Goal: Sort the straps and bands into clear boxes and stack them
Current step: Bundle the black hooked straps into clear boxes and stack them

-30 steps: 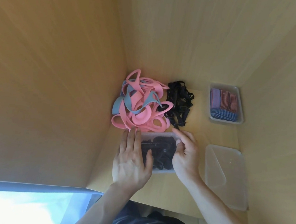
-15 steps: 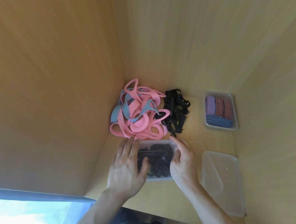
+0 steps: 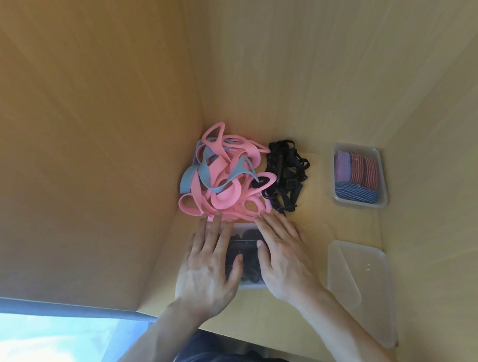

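Observation:
A clear box (image 3: pixel 244 283) filled with black straps sits on the wooden shelf in front of me, with a clear lid over it. My left hand (image 3: pixel 209 265) lies flat on its left half, fingers straight. My right hand (image 3: pixel 286 252) presses flat on its right half, fingertips near the far edge. Beyond the box lies a tangled heap of pink and grey-blue bands (image 3: pixel 223 176). A loose bundle of black straps (image 3: pixel 286 173) rests right of that heap.
A clear box (image 3: pixel 358 202) holding folded red and blue striped straps stands at the back right. A clear box with a lid lying slantwise in it (image 3: pixel 362 286) sits at the front right. Wooden walls close in left, behind and right.
My right hand has moved from the box's right edge onto its top and flattened out. My left hand has stayed flat on the left half.

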### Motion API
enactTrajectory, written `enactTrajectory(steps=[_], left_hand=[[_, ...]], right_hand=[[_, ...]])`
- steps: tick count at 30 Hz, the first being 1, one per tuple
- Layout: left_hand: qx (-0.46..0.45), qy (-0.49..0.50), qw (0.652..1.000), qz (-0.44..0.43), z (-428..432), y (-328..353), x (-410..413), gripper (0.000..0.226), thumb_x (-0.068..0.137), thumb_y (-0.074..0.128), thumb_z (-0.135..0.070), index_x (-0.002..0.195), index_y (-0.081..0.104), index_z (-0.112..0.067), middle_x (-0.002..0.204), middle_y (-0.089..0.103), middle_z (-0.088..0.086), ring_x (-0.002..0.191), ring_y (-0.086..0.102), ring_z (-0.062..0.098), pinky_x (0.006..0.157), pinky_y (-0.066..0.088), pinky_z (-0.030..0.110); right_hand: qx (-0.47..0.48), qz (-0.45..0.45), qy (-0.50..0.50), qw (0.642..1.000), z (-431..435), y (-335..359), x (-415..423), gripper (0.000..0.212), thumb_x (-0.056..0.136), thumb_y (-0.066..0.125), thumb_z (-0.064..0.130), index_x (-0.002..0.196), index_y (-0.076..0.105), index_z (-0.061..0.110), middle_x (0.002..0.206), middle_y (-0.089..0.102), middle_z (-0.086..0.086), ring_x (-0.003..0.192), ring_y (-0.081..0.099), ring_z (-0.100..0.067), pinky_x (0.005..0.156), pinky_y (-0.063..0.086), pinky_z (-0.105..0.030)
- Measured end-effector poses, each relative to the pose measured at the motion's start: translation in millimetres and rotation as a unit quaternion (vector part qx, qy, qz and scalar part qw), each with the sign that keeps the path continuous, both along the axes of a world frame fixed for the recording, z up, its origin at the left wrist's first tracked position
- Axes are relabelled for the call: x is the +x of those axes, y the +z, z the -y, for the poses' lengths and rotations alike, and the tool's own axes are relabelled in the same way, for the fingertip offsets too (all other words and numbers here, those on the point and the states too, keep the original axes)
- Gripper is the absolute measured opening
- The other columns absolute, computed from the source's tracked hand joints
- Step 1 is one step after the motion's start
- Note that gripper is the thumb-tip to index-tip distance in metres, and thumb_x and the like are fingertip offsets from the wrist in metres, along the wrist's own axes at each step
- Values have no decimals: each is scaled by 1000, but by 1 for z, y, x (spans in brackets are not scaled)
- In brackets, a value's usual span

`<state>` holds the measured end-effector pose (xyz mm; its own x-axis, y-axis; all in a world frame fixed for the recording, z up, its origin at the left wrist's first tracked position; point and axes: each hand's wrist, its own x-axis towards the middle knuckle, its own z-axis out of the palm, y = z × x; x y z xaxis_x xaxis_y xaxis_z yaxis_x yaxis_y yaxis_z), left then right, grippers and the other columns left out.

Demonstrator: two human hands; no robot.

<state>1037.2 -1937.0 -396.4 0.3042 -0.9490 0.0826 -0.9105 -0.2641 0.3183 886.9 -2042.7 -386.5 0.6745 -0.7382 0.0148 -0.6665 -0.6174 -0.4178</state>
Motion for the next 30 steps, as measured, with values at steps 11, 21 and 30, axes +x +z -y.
enactTrajectory(steps=[11, 21, 30], left_hand=[[0, 9, 1000, -4, 2, 1, -2, 68, 95, 39, -48, 153, 38, -12, 160, 35, 12, 147, 30, 39, 113, 40, 52], [-22, -55, 993, -102, 8, 3, 13, 63, 95, 44, -44, 154, 38, -22, 162, 30, -3, 155, 15, 20, 125, 17, 34], [-65, 38, 887, -456, 10, 26, 32, 57, 90, 50, -30, 147, 45, -36, 148, 47, -24, 138, 40, -6, 112, 35, 26]], right_hand=[[68, 108, 9, 992, 6, -7, -1, 53, 97, 42, 43, 146, 45, 21, 142, 46, 12, 132, 34, -9, 113, 34, -29], [-65, 13, 129, 989, -2, -4, -10, 71, 96, 36, 58, 157, 28, 23, 166, 22, 0, 155, 9, -18, 124, 4, -55], [-22, -84, 102, 991, -12, 4, -5, 102, 73, 49, 83, 155, 16, 32, 163, 13, -8, 150, 12, -28, 121, 13, -50]])
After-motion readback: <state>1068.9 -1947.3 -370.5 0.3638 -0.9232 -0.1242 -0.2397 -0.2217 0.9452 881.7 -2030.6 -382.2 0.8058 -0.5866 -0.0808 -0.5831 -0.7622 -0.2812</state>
